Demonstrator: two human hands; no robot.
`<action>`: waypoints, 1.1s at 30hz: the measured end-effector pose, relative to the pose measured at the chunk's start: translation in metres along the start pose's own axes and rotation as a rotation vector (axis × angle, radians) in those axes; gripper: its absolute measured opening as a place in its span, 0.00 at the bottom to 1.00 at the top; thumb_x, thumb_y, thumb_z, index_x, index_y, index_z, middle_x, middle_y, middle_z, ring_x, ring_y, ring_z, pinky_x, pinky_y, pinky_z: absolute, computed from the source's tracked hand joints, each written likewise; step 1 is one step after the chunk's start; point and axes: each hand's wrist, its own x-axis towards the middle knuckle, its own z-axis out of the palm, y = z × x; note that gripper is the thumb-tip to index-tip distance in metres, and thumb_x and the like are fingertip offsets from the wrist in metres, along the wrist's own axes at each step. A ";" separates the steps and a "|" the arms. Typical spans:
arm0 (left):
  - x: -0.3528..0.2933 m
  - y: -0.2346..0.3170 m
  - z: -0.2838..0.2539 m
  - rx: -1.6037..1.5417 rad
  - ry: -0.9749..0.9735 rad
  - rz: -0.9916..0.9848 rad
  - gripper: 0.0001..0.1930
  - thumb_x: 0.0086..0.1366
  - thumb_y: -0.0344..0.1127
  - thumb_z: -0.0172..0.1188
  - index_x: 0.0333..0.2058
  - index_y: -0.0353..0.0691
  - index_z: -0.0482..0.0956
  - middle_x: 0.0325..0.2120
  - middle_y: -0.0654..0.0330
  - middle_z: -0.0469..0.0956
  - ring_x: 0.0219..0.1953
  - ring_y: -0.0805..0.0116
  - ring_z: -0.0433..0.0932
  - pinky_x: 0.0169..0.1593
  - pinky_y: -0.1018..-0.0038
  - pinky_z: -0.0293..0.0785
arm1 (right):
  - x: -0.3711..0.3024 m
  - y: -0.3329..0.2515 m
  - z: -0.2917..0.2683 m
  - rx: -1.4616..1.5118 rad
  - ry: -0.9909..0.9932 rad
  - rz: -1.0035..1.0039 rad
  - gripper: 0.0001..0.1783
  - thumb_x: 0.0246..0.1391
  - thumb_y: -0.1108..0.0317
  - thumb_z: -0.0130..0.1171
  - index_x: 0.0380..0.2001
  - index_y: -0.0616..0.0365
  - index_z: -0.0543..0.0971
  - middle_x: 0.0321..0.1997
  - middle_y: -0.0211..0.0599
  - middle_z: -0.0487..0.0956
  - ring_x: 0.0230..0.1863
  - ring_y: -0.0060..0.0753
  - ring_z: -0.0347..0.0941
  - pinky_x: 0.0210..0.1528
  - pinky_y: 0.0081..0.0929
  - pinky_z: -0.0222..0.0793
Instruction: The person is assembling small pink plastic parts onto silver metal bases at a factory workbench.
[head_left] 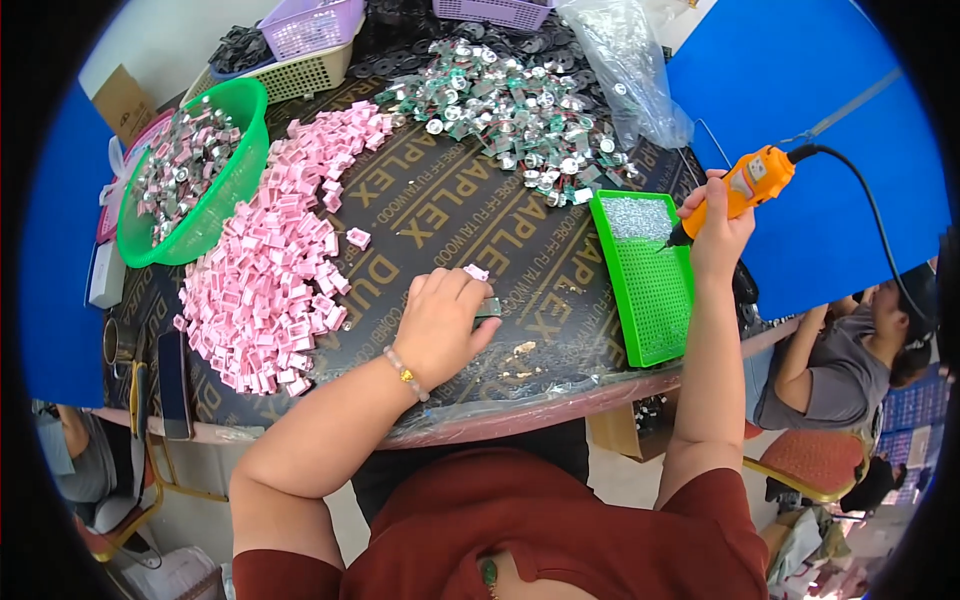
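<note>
My right hand (722,238) is wrapped round an orange electric screwdriver (758,180), tilted with its thin bit pointing down and left. The bit's tip is over a green perforated tray (622,322), at the near edge of a layer of small silvery screws (640,216); whether it touches one I cannot tell. On the dark tabletop, my left hand (438,328) is closed over a small pink plastic housing (476,272). A dark green piece (488,308) shows between its thumb and fingers; the rest is hidden under the hand.
Left of my left hand spreads a heap of pink housings (262,290). Beyond it stands a green basket (258,130) of mixed parts. Clear-and-green parts (520,110) are piled at the back, beside a plastic bag (630,80). A phone (173,385) lies near the left edge.
</note>
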 end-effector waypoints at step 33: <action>-0.001 -0.001 0.002 0.027 0.042 -0.006 0.12 0.48 0.32 0.68 0.33 0.43 0.76 0.33 0.61 0.74 0.40 0.59 0.72 0.45 0.64 0.64 | -0.009 -0.014 -0.009 0.133 0.101 -0.153 0.15 0.62 0.63 0.55 0.44 0.65 0.69 0.22 0.34 0.74 0.21 0.24 0.71 0.26 0.23 0.70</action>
